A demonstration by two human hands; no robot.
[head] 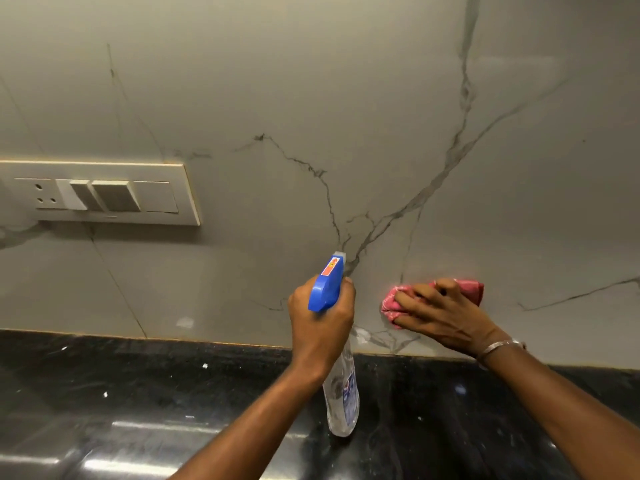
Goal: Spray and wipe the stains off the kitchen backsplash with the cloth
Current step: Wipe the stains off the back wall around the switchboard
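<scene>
The backsplash (346, 98) is pale grey marble with dark veins. My left hand (320, 322) grips the neck of a clear spray bottle (343, 396) with a blue trigger head (327, 284), whose nozzle points at the wall just above the counter. To its right, my right hand (440, 313) lies flat with fingers spread on a crumpled pink cloth (471, 289), pressing it against the lower backsplash. A silver bracelet circles that wrist. No distinct stain shows near the cloth.
A glossy black stone counter (138, 393) runs along the bottom, speckled with small white flecks. A cream switch and socket panel (100, 194) is mounted on the wall at the left.
</scene>
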